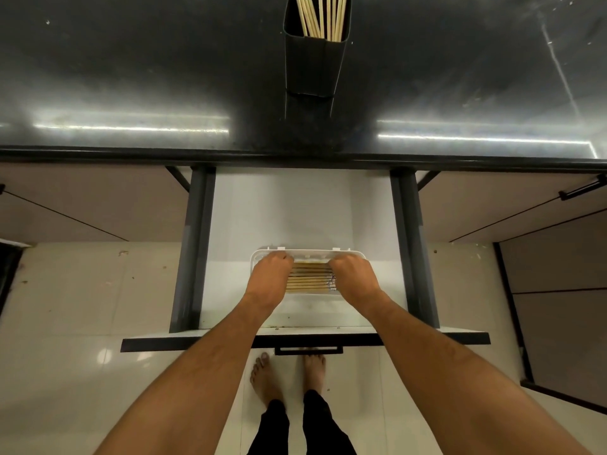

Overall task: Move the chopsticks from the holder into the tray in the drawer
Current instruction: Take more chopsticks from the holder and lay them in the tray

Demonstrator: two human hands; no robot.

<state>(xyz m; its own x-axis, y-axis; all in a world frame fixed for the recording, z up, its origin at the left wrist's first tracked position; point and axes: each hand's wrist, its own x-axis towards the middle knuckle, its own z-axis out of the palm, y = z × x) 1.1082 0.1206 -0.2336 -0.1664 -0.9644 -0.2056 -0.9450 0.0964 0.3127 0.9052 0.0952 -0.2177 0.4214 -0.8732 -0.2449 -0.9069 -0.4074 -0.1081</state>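
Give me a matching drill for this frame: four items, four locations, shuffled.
Items:
1. black holder
2. white tray
3. drawer handle
4. left hand

Locations:
A. inside the open drawer
B. on the dark countertop
C. over the tray's left end
D. on the drawer front, above the bare feet

Pairs: 1-B, 2-A, 3-D, 4-C

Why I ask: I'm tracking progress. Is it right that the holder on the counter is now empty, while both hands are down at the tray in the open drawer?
Not quite. The head view shows the holder with chopsticks in it. The rest holds: left hand and right hand are at the tray in the open drawer.
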